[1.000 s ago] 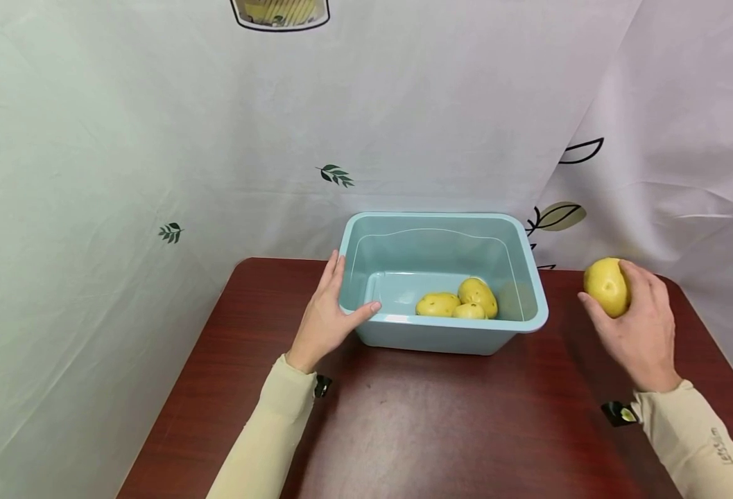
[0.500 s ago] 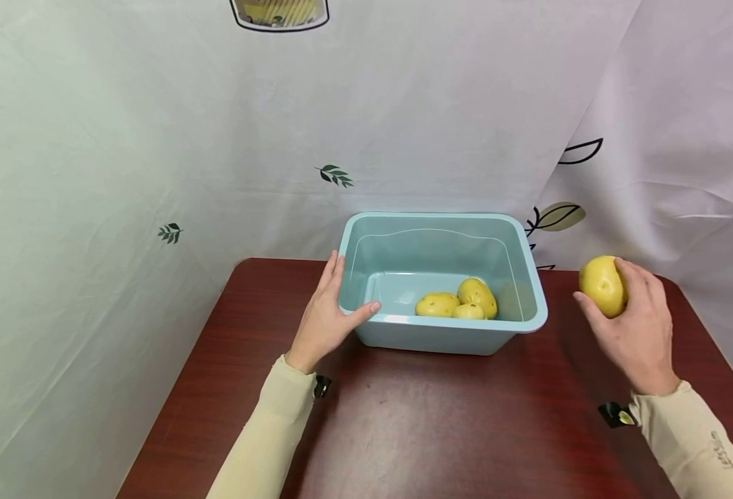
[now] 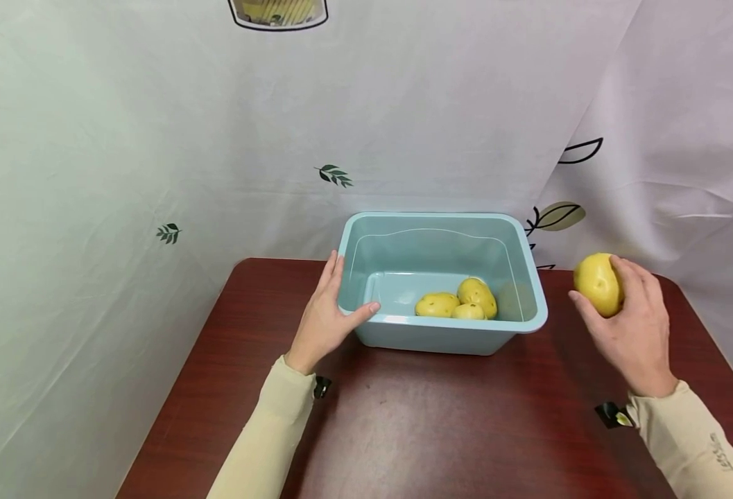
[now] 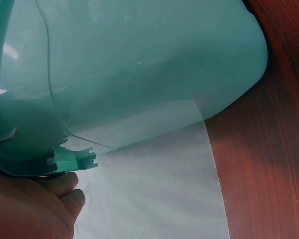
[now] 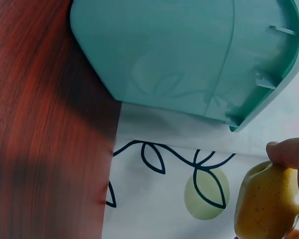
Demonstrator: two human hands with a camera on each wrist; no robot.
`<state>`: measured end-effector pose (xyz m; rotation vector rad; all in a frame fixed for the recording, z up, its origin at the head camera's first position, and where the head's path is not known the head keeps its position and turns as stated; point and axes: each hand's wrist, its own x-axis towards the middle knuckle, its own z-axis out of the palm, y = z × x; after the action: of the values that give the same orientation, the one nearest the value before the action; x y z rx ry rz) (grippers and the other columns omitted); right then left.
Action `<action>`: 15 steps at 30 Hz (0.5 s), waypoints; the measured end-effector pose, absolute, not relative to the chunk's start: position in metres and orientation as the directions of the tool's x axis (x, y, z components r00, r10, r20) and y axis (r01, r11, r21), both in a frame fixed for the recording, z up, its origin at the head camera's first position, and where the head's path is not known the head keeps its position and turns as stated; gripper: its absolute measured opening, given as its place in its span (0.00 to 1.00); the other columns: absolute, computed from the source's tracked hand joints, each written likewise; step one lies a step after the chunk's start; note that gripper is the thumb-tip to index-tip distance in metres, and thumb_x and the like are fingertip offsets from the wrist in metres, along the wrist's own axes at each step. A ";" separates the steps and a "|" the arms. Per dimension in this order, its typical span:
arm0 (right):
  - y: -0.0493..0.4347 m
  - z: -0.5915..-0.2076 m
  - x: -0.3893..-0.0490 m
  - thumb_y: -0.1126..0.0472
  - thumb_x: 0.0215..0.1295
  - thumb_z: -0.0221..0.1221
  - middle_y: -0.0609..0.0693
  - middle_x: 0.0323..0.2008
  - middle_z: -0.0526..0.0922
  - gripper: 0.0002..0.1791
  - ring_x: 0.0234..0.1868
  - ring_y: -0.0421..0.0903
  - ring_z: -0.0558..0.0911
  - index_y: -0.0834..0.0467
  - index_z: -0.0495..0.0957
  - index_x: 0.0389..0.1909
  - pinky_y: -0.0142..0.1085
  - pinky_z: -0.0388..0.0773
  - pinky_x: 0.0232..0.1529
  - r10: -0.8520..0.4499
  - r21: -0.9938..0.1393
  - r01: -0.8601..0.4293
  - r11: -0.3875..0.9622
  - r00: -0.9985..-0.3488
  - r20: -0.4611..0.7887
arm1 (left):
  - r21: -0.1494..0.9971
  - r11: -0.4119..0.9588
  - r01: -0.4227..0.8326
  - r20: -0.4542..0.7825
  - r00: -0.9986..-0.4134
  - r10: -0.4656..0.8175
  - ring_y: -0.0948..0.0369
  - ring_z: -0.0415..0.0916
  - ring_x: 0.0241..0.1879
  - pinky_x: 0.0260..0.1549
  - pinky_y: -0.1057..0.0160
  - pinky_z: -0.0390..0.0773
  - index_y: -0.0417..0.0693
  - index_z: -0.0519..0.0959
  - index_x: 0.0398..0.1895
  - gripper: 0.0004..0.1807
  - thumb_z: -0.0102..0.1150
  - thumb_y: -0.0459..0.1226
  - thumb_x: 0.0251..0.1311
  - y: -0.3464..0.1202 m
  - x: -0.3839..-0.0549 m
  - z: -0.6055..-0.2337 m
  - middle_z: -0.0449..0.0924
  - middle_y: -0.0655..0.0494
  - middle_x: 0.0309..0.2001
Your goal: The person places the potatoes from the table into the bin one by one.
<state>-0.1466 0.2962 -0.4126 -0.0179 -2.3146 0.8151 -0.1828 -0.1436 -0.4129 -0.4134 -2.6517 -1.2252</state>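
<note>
A light blue plastic bin (image 3: 430,338) stands at the back of the table. Three yellow potatoes lie together in its front right part, among them a left potato (image 3: 437,304) and a back potato (image 3: 477,295). My left hand (image 3: 326,320) rests at the bin's front left corner, fingers fairly straight along the left rim and thumb over the front rim. In the left wrist view, fingertips (image 4: 72,199) show beside the rim. To the right of the bin, my right hand (image 3: 637,326) holds another yellow potato (image 3: 598,284) between thumb and fingers, above the table. It also shows in the right wrist view.
The dark red wooden table (image 3: 441,430) reaches forward to a pale hanging cloth (image 3: 441,111) printed with leaves. That cloth stands close behind the bin. Another stretch of cloth (image 3: 60,277) runs along the left side.
My right hand has drifted slightly left and up toward the bin with the potato in it. The left hand, the bin and the potatoes inside look unmoved.
</note>
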 end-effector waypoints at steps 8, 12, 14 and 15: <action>0.290 -0.409 -0.146 0.61 0.50 0.74 0.63 0.65 0.71 0.43 0.61 0.65 0.71 0.57 0.71 0.70 0.60 0.64 0.50 0.219 -0.561 -0.234 0.794 -0.751 0.623 | 0.713 0.622 0.325 0.283 -0.944 0.168 0.60 0.50 0.77 0.66 0.46 0.66 0.51 0.48 0.82 0.58 0.64 0.65 0.56 -0.143 -0.182 -0.412 0.37 0.68 0.80; 0.287 -0.406 -0.145 0.61 0.48 0.75 0.63 0.65 0.72 0.44 0.61 0.65 0.71 0.56 0.71 0.70 0.59 0.65 0.50 0.214 -0.558 -0.251 0.791 -0.741 0.637 | 0.712 0.624 0.322 0.281 -0.945 0.167 0.60 0.50 0.77 0.66 0.46 0.66 0.51 0.48 0.82 0.59 0.64 0.66 0.56 -0.143 -0.182 -0.412 0.37 0.69 0.80; 0.286 -0.405 -0.145 0.61 0.48 0.75 0.63 0.65 0.72 0.44 0.61 0.65 0.71 0.56 0.72 0.70 0.59 0.65 0.50 0.212 -0.556 -0.257 0.790 -0.737 0.642 | 0.713 0.623 0.321 0.279 -0.945 0.167 0.60 0.50 0.77 0.66 0.46 0.66 0.51 0.47 0.82 0.59 0.64 0.66 0.56 -0.143 -0.183 -0.412 0.37 0.69 0.80; 0.285 -0.404 -0.145 0.61 0.48 0.76 0.63 0.65 0.72 0.44 0.61 0.65 0.71 0.56 0.72 0.70 0.59 0.65 0.50 0.211 -0.556 -0.260 0.790 -0.736 0.644 | 0.713 0.623 0.322 0.280 -0.945 0.168 0.60 0.50 0.77 0.66 0.46 0.66 0.51 0.47 0.82 0.59 0.64 0.66 0.56 -0.143 -0.183 -0.412 0.37 0.68 0.80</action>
<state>-0.1455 0.2853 -0.4043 0.0363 -2.2480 0.8338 -0.1826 -0.1434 -0.4124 -0.4054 -2.6586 -1.2228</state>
